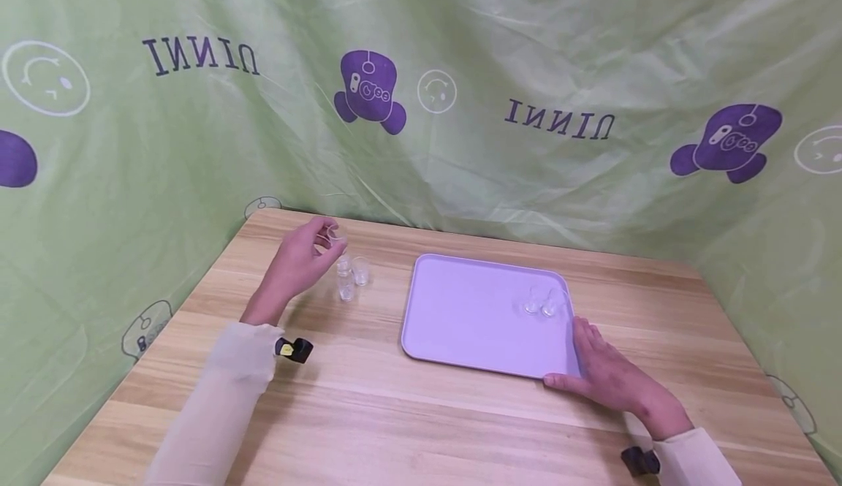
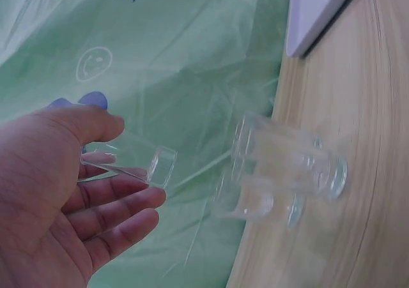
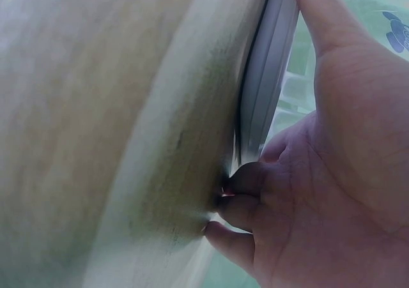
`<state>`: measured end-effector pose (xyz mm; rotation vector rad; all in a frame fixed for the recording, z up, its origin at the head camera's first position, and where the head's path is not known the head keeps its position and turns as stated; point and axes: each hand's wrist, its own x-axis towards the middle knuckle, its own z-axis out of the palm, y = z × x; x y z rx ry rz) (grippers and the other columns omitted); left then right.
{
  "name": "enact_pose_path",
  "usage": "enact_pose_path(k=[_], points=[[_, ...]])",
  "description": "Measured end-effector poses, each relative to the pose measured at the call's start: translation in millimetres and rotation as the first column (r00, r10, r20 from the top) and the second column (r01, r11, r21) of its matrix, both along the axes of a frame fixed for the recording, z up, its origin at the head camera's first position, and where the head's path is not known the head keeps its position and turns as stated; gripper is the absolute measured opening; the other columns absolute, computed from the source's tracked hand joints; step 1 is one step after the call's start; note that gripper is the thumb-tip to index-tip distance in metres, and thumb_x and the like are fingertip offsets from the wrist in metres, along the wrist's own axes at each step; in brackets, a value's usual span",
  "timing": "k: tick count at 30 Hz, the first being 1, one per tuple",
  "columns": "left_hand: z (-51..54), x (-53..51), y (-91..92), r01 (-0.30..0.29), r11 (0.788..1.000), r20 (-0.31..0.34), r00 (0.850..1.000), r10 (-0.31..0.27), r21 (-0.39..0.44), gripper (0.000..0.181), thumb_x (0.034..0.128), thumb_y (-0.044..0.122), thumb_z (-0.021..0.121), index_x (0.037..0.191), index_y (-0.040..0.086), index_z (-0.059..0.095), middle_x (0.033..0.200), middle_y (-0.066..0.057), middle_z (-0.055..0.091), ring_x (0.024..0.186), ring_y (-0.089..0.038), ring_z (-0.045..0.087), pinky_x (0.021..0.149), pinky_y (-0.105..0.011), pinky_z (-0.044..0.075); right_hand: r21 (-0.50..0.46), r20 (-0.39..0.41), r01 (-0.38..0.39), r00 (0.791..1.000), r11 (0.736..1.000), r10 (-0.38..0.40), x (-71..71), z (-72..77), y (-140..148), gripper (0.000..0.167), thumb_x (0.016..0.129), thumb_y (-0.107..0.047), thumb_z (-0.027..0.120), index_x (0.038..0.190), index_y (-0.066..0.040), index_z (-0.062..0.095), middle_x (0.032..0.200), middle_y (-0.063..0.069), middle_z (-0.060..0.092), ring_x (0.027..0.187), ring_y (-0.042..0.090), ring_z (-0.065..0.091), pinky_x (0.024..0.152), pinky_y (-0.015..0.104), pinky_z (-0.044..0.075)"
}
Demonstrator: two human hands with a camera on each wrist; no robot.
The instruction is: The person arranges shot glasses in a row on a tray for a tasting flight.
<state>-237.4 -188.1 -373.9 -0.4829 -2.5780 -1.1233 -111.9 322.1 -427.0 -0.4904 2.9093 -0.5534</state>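
My left hand (image 1: 305,256) holds a small clear glass (image 2: 162,166) between thumb and fingers, above the far left part of the table. Just below and beside that hand stand a stack of clear glasses (image 1: 346,285) and a single clear glass (image 1: 360,271); in the left wrist view they overlap and blur together. A lilac tray (image 1: 460,325) lies flat to the right, with two clear glasses (image 1: 549,305) near its right side. My right hand (image 1: 608,373) touches the tray's near right corner, thumb at the front edge and fingers along the right side.
A wooden table (image 1: 368,413) bears everything. Green printed curtain (image 1: 460,179) hangs close behind the table's far edge and along both sides. A dark wrist device (image 1: 296,349) sits by the left sleeve, and another dark device (image 1: 640,461) by the right.
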Motion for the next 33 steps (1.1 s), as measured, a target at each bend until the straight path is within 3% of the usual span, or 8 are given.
enact_pose_path(k=[10, 21, 33], points=[[1.8, -0.3, 35.0, 0.083, 0.996, -0.040, 0.996, -0.083, 0.016, 0.034, 0.0967, 0.019, 0.073, 0.120, -0.003, 0.063, 0.101, -0.009, 0.071, 0.091, -0.022, 0.068, 0.075, -0.037, 0.058, -0.005, 0.002, -0.001, 1.000, 1.000, 0.001, -0.2, 1.1, -0.9, 0.120, 0.089, -0.056, 0.075, 0.153, 0.021, 0.008, 0.153, 0.049, 0.014, 0.140, 0.067, 0.016, 0.111, 0.072, 0.022], [-6.2, 1.6, 83.2, 0.195, 0.981, -0.052, 0.979, -0.195, -0.019, 0.029, 0.0955, 0.019, 0.074, 0.116, 0.000, 0.065, 0.095, -0.005, 0.071, 0.086, -0.019, 0.069, 0.076, -0.034, 0.058, -0.016, -0.004, -0.003, 1.000, 1.000, 0.003, 0.5, 0.9, -0.3, 0.120, 0.089, -0.055, 0.076, 0.153, 0.020, 0.008, 0.153, 0.049, 0.014, 0.140, 0.066, 0.016, 0.111, 0.072, 0.023], [-22.4, 1.1, 138.8, 0.262, 0.965, 0.039, 0.964, -0.263, 0.010, 0.030, 0.0939, 0.020, 0.077, 0.116, 0.002, 0.067, 0.093, -0.002, 0.069, 0.085, -0.017, 0.067, 0.074, -0.027, 0.055, -0.020, 0.007, -0.002, 1.000, 1.000, 0.002, 0.3, 1.4, -1.7, 0.121, 0.089, -0.055, 0.076, 0.153, 0.020, 0.006, 0.153, 0.049, 0.013, 0.139, 0.067, 0.016, 0.110, 0.073, 0.023]])
